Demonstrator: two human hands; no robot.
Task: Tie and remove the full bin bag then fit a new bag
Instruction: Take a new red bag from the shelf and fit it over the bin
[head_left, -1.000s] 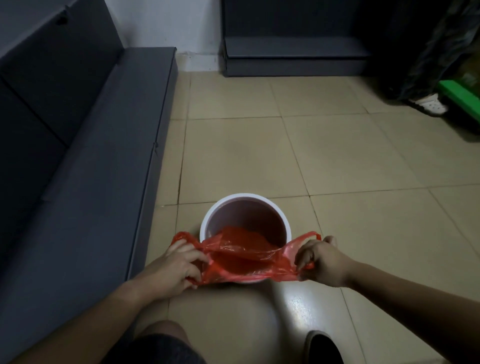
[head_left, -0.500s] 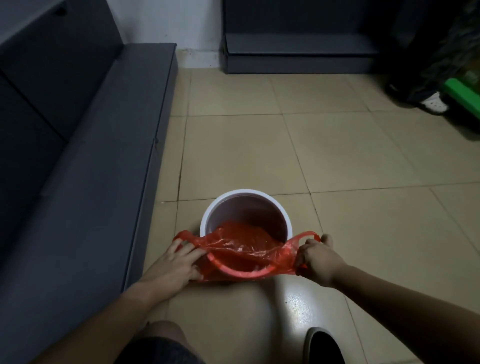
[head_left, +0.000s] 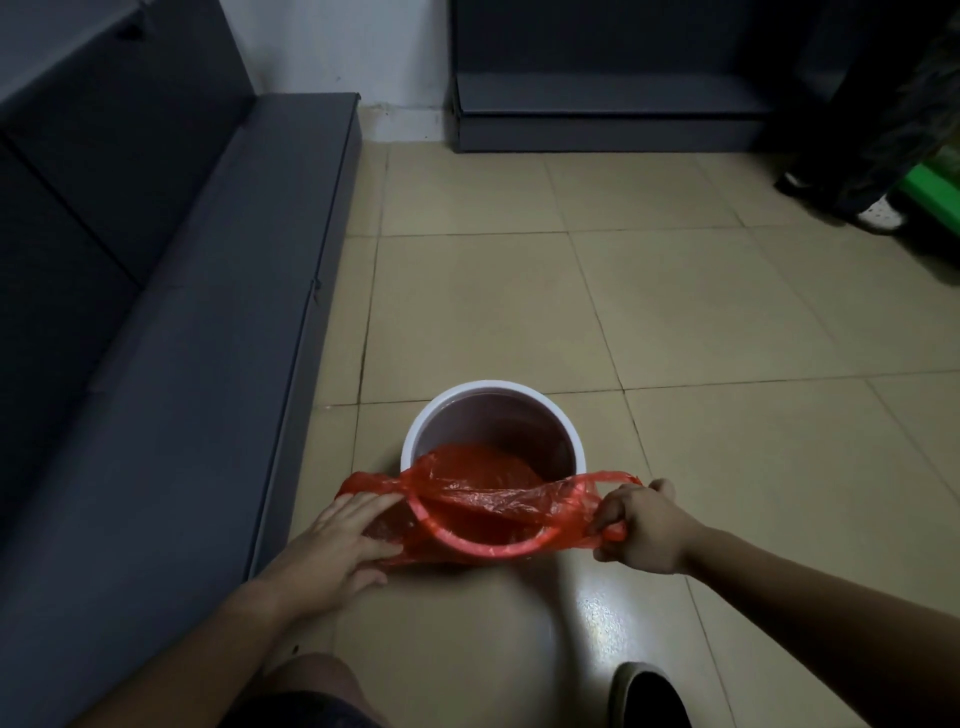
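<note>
**Inspector:** Since the earlier frame the left hand (head_left: 337, 545) has opened. It then gripped the bag (head_left: 483, 499) in curled fingers; it now lies flat, fingers spread, pressing the film against the bin's outer wall at 8 o'clock. The near hem has dropped over the rim from about 5 to 8 o'clock, and the rim shows through the film there.

**Assistant:** And the right hand (head_left: 636, 527)?

**Inspector:** Closed in a fist on the bag's edge at 4 o'clock of the bin (head_left: 493, 389), pulling the film taut outward. A loop of red stands above its knuckles, probably a handle.

**Assistant:** Position of the bag overall?

**Inspector:** Its body sits inside the bin, which stands on the floor (head_left: 675, 312) beside a grey bench (head_left: 182, 364). The far rim, 10 through 2 o'clock, is bare white. It is judged to be the new bag, partly fitted.

**Assistant:** Recommendation for the step in hand?

**Inspector:** Keep the left palm pinning the seated section so it cannot ride back up. Walk the right hand's edge round towards 2 o'clock, lifting the hem clear of the rim before folding it down. Stretch gently; film this thin is judged likely to tear. Leave slack inside so the bag can reach the base.
</note>
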